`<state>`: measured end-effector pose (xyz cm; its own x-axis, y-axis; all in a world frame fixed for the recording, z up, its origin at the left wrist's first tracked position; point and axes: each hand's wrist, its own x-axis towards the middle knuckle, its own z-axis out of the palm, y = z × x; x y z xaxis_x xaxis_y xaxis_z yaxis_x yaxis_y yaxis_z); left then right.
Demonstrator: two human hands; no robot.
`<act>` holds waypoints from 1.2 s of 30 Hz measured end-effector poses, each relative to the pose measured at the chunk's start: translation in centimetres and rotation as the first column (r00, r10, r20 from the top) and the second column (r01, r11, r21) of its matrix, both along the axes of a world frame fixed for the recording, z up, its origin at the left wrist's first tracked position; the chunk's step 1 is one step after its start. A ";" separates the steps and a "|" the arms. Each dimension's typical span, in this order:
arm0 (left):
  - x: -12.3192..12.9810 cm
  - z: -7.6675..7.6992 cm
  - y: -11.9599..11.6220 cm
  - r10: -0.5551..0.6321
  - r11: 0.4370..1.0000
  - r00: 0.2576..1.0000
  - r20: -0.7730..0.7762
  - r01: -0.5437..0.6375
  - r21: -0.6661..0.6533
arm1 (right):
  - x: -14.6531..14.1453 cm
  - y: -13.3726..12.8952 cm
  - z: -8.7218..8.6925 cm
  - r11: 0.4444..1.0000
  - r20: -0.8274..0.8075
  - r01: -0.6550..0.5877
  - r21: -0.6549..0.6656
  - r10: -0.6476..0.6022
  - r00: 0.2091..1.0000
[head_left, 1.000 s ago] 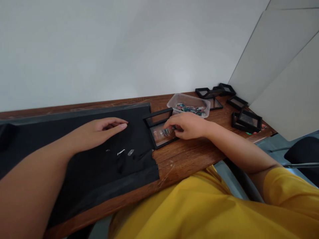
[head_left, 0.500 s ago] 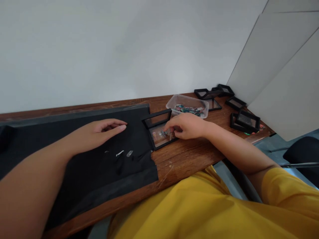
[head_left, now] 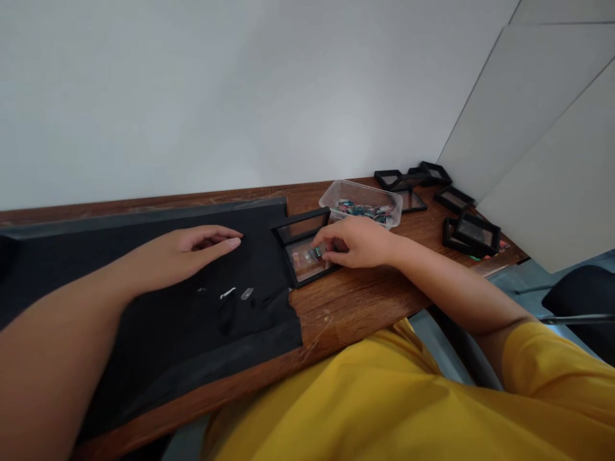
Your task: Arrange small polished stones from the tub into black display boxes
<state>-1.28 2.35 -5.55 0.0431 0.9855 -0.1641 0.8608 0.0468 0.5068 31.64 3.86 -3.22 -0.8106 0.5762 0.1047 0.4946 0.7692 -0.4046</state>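
Note:
My left hand [head_left: 204, 251] rests on the black mat [head_left: 158, 358], fingers stretched out and holding nothing. Over an open, hinged black-framed case with a clear film [head_left: 307, 272], my right hand [head_left: 355, 242] is bent down, thumb and forefinger closed about a small greenish piece [head_left: 318, 252]. The piece is too small to name. Beside it in the case lie a pinkish bit and a pale bit. The case's lid [head_left: 303, 225] is tilted up at the back. My right hand's other fingers are partly hidden behind the thumb side.
Behind my right hand stands a clear plastic tub [head_left: 336, 192] of small coloured pieces. Several black-framed cases [head_left: 454, 199] lie at the table's right end, some stacked. Small clear scraps [head_left: 246, 294] lie on the mat. A white wall rises along the back.
My right fingertips have shifted a little to the left in the case, and the greenish piece shows more plainly between them. My left hand stays on the mat.

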 end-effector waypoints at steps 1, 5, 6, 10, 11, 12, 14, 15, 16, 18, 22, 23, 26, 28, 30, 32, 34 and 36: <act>0.1 0.1 0.0 -0.001 1.000 1.000 -0.004 0.001 0.003 | 0.0 0.0 0.0 1.000 -0.002 0.001 -0.003 -0.001 1.000; 0.3 0.3 -0.1 -0.004 1.000 1.000 -0.020 0.004 -0.001 | 0.1 0.1 0.1 1.000 -0.003 -0.014 -0.021 0.014 1.000; 0.3 0.4 -0.1 -0.005 1.000 1.000 -0.022 0.005 -0.003 | 0.1 0.0 0.1 1.000 0.002 -0.012 -0.023 0.012 1.000; 0.2 0.4 -0.2 -0.006 1.000 1.000 -0.016 0.006 -0.002 | 0.0 -0.3 0.5 0.998 0.054 0.070 0.002 -0.070 0.996; 0.1 0.3 -0.1 -0.009 1.000 1.000 -0.011 0.009 0.003 | -0.1 -0.5 0.5 0.995 0.072 0.102 0.014 -0.103 0.992; 0.0 0.2 -0.1 -0.014 1.000 1.000 -0.006 0.014 0.008 | -0.2 -0.6 0.6 0.991 0.089 0.130 0.025 -0.131 0.987; -0.2 0.1 0.0 -0.025 1.000 1.000 0.001 0.025 0.013 | -0.3 -0.8 0.7 0.985 0.110 0.166 0.037 -0.169 0.979; -0.2 0.0 0.1 -0.027 1.000 1.000 0.000 0.027 0.016 | -0.3 -0.8 0.8 0.984 0.114 0.172 0.039 -0.175 0.978; -0.2 0.0 0.1 -0.029 0.999 1.000 -0.002 0.029 0.014 | -0.4 -0.9 0.8 0.985 0.111 0.169 0.038 -0.172 0.979; -0.2 0.1 0.1 -0.026 1.000 1.000 -0.006 0.026 0.007 | -0.4 -0.9 0.7 0.988 0.091 0.149 0.033 -0.151 0.984; 0.2 0.3 0.0 -0.016 1.000 1.000 -0.012 0.015 -0.012 | -0.5 -0.9 0.4 0.994 0.069 0.108 0.017 -0.109 0.992; 0.3 0.4 -0.1 -0.013 1.000 1.000 -0.013 0.013 -0.014 | -0.5 -0.9 0.3 0.994 0.071 0.106 0.013 -0.106 0.992; 0.3 0.5 -0.1 -0.009 1.000 1.000 -0.011 0.009 -0.020 | -0.5 -1.0 0.2 0.993 0.070 0.120 0.015 -0.121 0.990; 0.2 0.5 -0.1 -0.013 1.000 1.000 -0.006 0.013 -0.021 | -0.6 -1.1 0.2 0.991 0.066 0.127 0.031 -0.129 0.989; 0.0 0.4 0.0 -0.029 0.999 1.000 -0.001 0.029 -0.015 | -0.5 -1.2 0.3 0.991 0.070 0.121 0.052 -0.125 0.990; -0.2 0.4 0.1 -0.044 0.999 0.999 0.001 0.044 -0.009 | -0.5 -1.2 0.4 0.991 0.084 0.117 0.071 -0.123 0.989; -0.3 0.3 0.1 -0.050 0.999 0.999 -0.005 0.050 -0.012 | -0.5 -1.1 0.4 0.989 0.101 0.119 0.089 -0.128 0.987; -0.3 0.3 0.1 -0.043 0.999 0.999 -0.011 0.043 -0.019 | -0.4 -0.9 0.4 0.987 0.110 0.125 0.102 -0.136 0.985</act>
<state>-1.59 2.49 -5.30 0.0835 0.9796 -0.1831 0.8681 0.0187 0.4961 31.22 2.92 -2.86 -0.7388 0.6700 0.0728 0.6328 0.7268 -0.2671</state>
